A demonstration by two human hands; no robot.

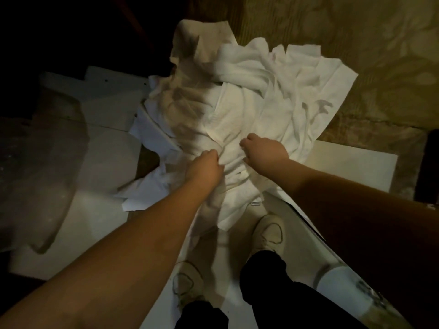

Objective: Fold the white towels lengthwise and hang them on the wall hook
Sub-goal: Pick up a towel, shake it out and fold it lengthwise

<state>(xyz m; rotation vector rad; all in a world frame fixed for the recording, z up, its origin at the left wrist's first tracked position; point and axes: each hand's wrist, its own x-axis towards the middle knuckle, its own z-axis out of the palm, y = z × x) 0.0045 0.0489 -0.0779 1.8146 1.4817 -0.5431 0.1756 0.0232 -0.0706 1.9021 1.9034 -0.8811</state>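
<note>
Both the left hand (pixel 206 166) and right hand (pixel 263 154) grip the heaped white towels (pixel 249 108).

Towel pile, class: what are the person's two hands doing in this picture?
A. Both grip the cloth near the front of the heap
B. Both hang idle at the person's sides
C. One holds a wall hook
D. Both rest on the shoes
A: the left hand and the right hand both have fingers curled into the bunched white towels, close together at the near side of the heap.
</note>
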